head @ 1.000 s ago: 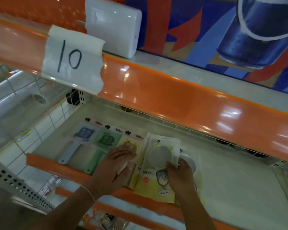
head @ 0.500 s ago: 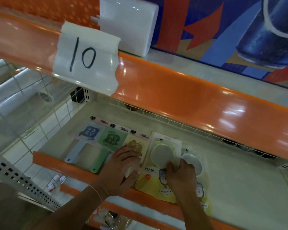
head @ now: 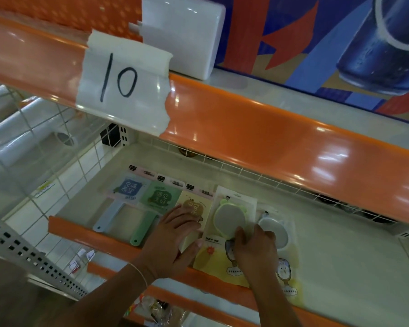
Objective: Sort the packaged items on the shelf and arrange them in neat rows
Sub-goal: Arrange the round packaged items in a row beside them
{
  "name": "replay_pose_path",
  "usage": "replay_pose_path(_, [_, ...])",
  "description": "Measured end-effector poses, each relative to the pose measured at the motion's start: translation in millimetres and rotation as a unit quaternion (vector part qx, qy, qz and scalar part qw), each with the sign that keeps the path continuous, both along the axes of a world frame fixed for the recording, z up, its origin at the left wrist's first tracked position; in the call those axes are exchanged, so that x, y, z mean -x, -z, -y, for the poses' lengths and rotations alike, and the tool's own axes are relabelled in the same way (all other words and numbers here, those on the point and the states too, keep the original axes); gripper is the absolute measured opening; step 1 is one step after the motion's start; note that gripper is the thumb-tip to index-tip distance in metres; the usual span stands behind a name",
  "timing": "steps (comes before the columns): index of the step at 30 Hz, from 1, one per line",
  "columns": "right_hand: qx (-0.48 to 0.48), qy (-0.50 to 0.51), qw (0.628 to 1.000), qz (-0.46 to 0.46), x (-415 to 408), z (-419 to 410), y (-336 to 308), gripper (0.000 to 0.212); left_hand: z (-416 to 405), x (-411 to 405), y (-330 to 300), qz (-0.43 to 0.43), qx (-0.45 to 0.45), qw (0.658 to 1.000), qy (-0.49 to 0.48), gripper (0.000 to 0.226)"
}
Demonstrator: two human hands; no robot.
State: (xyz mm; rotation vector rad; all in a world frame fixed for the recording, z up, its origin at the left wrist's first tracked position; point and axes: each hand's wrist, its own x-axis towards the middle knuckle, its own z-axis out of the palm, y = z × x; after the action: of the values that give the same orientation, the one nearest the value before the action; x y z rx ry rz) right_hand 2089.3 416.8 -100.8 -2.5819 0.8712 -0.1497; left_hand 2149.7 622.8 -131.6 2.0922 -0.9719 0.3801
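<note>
From the head view I look down onto a pale shelf (head: 340,244) with an orange front lip. My left hand (head: 175,241) lies flat with straight, spread fingers on the yellow mirror pack (head: 198,204), pressing it down; the palm sits over the pack's lower half and I cannot see its handle. Just left of that hand lies the green mirror pack (head: 159,197), its handle reaching toward the lip, and further left the blue mirror pack (head: 130,188), handle likewise pointing at me. The three packs sit side by side, edges touching or nearly so.

My right hand (head: 255,249) rests just right of the left one, on top of the round mirror pack (head: 232,215) with the green rim. Its fingers bend down over the pack's lower part; I cannot tell whether they pinch the pack or only press on it. Under and to the right of this hand lies a second round pack (head: 276,232), white-rimmed, partly covered by the wrist.

Above both hands runs the next shelf's orange edge (head: 269,133), carrying a paper tag (head: 123,83) marked 10. A white box (head: 184,31) stands on that upper shelf above the tag. Left of the left hand stands a white wire divider (head: 45,149), with white rolls behind it.
</note>
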Motion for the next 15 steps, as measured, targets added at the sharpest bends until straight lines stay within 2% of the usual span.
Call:
replay_pose_path(9, [-0.003,0.004,1.000,0.005,1,0,-1,0.041,0,2,-3,-0.004,-0.010,1.000,-0.010,0.037])
replay_pose_path(15, [-0.016,0.005,0.998,0.062,9,4,-7,0.045,0,3,-6,-0.014,-0.011,1.000,-0.011,0.043])
